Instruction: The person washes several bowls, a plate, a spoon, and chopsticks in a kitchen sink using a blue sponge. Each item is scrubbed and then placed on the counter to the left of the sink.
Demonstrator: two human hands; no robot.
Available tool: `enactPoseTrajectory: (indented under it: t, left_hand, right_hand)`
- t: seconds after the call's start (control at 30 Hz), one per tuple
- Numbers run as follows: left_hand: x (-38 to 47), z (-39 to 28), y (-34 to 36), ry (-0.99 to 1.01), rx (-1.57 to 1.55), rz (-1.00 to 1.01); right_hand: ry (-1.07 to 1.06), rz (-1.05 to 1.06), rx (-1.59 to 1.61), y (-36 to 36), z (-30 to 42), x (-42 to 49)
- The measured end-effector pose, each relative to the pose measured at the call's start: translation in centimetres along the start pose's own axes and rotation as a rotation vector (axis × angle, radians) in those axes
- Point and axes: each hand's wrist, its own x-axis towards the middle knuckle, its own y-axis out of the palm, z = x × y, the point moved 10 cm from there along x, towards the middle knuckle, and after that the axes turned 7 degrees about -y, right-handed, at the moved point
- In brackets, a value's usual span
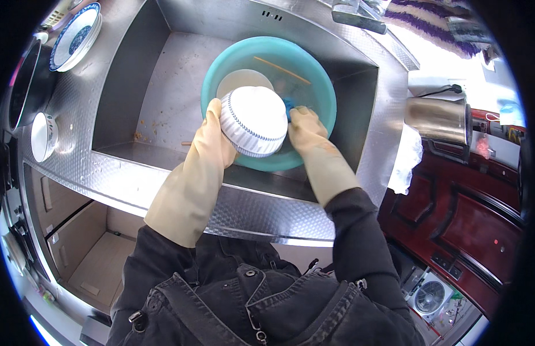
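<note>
Both my hands wear cream rubber gloves over a green plastic basin point(215, 65) that stands in a steel sink. My left hand point(213, 138) grips white bowls with a blue pattern point(256, 116), turned bottom up; a second rim shows below the upper one. At the bowls' right side, my right hand point(305, 125) has curled fingers against a blue cloth or scrubber point(289, 106), mostly hidden. Behind the bowls, a pale round dish point(243, 80) lies in cloudy water. A wooden chopstick point(282, 70) lies towards the basin's far side.
Blue-rimmed plates point(77, 41), a dark pot point(29, 86) and a small white bowl point(44, 137) stand on the left counter. Food scraps point(139, 136) and a stick end point(186, 143) lie on the sink floor. To the right are a metal kettle point(436, 121) and a white plastic bag point(406, 160).
</note>
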Motion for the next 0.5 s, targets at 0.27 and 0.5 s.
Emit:
enactPoseTrajectory:
  t: [0.27, 0.5]
  left_hand:
    - [1.0, 0.4, -0.2, -0.014, 0.036, -0.005]
    - [4.0, -0.2, -2.6, 0.04, 0.151, 0.094]
  right_hand:
    - [0.269, 0.123, 0.589, 2.3, -4.8, 1.2]
    - [0.139, -0.195, 1.108, -14.3, 3.2, -5.9]
